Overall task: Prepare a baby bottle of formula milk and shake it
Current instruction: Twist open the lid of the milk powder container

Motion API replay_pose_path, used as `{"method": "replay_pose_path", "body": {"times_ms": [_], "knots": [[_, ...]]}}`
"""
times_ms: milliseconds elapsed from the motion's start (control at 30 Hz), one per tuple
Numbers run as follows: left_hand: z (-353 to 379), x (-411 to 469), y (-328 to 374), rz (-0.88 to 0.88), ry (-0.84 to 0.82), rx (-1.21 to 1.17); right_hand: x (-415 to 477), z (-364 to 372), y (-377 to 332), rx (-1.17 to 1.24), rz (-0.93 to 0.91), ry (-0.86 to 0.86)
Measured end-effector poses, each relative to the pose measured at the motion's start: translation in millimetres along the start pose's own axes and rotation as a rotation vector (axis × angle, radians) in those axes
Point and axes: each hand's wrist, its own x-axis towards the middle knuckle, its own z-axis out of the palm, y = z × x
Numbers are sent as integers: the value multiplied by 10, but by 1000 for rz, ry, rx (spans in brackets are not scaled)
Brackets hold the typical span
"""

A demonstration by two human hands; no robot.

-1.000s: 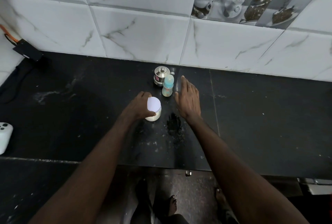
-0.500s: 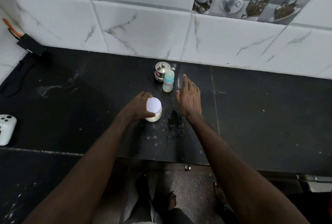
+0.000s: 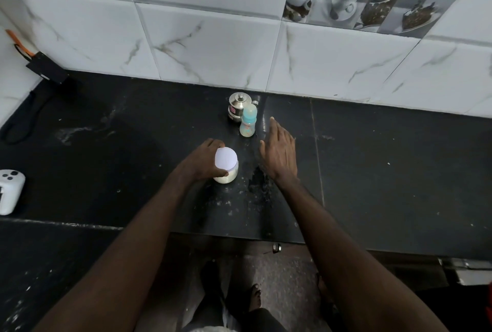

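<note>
Observer: Hands first, please. What does the left hand (image 3: 203, 162) do?

Colleague: It grips a small jar (image 3: 226, 169) from the left side. The fingers curl round the far side and the thumb lies on the near side. The jar stands upright on the black countertop (image 3: 386, 172) with its flat white lid on, and its lower part looks whitish.

Observer: And the right hand (image 3: 279, 152)?

Colleague: It holds nothing. The fingers are straight and close together, the palm faces down, and the fingertips point toward the tiled wall (image 3: 213, 44). If the palm touches the countertop or only hangs above it, one cannot tell.

Observer: Where is the baby bottle (image 3: 248, 122)?

Colleague: It stands upright near the wall, beyond both hands, with a light blue cap on top. The right hand's fingertips are just beside it, on its right, but apart from it. Behind it and slightly to the left stands a small steel pot (image 3: 237, 105) with a knobbed lid. If these two touch is not clear.

Observer: Anything else on the surface?

Colleague: A dark wet smear (image 3: 258, 180) and white specks lie between the two wrists. At the far left edge is a white device (image 3: 9, 190), and a black strap (image 3: 24, 121) hangs in the left corner. Bare feet (image 3: 254, 302) show on the floor below.
</note>
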Motion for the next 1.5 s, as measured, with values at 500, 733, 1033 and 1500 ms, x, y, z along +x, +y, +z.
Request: {"method": "replay_pose_path", "body": {"times_ms": [500,733,1033,1500], "knots": [[40,-13,-22,1,24,-8,-118,-4,-11,23,7,-22],[22,-26,-15,9,23,-10,-109,-10,-25,24,12,-27],[-10,-79,-8,37,8,-7,-81,-3,-44,31,27,-5],[-4,-169,3,26,-10,17,-117,-16,-84,19,12,3]]}}
